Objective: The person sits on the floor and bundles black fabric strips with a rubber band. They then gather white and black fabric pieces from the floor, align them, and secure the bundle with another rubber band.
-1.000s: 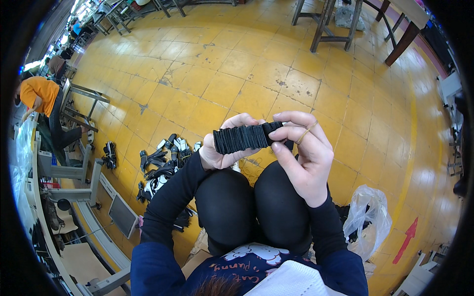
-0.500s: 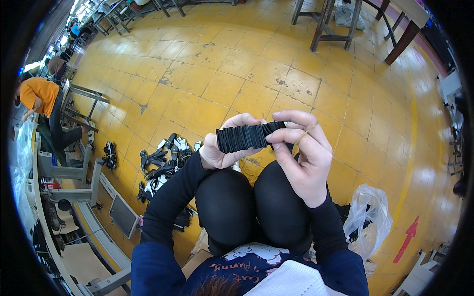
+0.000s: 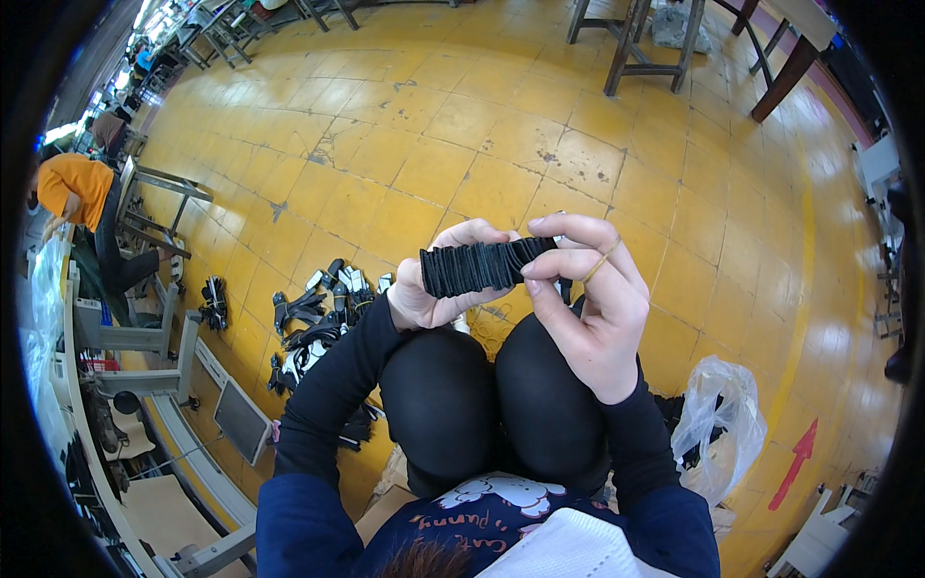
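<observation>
As my curled left hand (image 3: 411, 301) is holding stacked black pieces (image 3: 469, 269), my right hand (image 3: 604, 313) is pinching one end.

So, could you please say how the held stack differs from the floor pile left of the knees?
The stack forms a neat row; the pile lies jumbled. The stack looks black; the pile mixes black and white. The stack is held by the left hand and right hand; the pile rests on the floor. Both include black pieces.

Your ridged stack of thin black cloth-like pieces (image 3: 470, 270) looks matt, the yellow tiled floor (image 3: 405, 193) glossy, the crumpled clear plastic bag (image 3: 740, 433) shiny.
</observation>
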Demonstrator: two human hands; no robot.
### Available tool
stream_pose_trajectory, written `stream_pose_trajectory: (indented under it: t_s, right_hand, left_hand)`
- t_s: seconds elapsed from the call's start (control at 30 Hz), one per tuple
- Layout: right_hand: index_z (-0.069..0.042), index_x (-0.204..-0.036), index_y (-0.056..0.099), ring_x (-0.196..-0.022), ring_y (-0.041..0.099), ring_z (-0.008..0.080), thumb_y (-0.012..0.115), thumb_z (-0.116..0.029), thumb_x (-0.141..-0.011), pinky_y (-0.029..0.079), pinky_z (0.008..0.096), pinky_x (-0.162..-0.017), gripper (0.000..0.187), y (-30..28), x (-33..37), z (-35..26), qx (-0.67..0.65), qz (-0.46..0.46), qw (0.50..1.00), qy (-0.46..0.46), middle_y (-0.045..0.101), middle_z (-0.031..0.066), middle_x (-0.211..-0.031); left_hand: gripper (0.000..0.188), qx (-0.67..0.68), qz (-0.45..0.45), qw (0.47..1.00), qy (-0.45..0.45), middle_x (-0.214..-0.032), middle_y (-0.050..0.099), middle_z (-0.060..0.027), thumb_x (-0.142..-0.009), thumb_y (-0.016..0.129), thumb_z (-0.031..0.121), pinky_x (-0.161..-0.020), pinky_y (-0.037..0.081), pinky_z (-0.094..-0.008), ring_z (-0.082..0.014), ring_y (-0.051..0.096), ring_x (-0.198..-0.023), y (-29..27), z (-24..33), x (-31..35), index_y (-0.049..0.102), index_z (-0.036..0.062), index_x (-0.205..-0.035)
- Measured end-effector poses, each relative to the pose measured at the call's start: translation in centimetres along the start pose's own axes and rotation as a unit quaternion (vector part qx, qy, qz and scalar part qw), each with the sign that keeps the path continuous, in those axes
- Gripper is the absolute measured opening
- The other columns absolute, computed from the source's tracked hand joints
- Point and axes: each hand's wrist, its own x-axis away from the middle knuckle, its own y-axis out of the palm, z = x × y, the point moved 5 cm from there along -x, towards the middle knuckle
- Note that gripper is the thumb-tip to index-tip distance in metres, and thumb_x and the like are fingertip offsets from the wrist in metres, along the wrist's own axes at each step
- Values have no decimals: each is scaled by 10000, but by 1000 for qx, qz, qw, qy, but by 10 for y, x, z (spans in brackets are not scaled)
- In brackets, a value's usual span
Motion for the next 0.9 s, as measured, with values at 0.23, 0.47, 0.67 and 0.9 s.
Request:
stream_pose_trajectory:
  t_s: [0.23, 0.47, 0.67, 0.9]
  right_hand:
    - [-13, -898, 675, -891, 591, 191, 656, 105, -750, 475, 293, -784, 190, 0, 0, 3, -58, -27, 998, 11, 594, 129, -1126]
    - [-6, -886, 682, -895, 574, 185, 650, 97, -745, 466, 294, -787, 177, 1, 1, -1, 11, -43, 998, -40, 597, 143, -1130]
    - [-27, -877, 674, -956, 628, 264, 735, -2, -706, 501, 330, -804, 183, 1, -2, -3, 6, -29, 1000, -3, 627, 142, -1088]
    - [-6, -846, 638, -881, 595, 202, 740, 5, -703, 471, 295, -774, 175, 2, 0, -1, 22, -33, 999, -8, 607, 158, -1131]
  left_hand:
    - [725, 21, 2, 1000, -9, -1336, 445, -215, -697, 765, 182, -1014, 491, -415, -331, 520, -1215, 4, 1, 0, 430, -69, -1289]
    - [745, 55, -15, 998, -8, -1333, 443, -232, -686, 769, 160, -1013, 491, -425, -344, 517, -1218, 4, 1, -1, 415, -81, -1294]
    - [728, 43, -14, 999, -1, -1335, 445, -236, -686, 763, 146, -1014, 489, -435, -358, 501, -1236, 4, 0, 0, 419, -79, -1287]
    - [600, -52, -32, 997, 44, -1323, 466, -223, -737, 739, 108, -1013, 491, -419, -348, 492, -1247, 9, 1, 2, 454, -31, -1247]
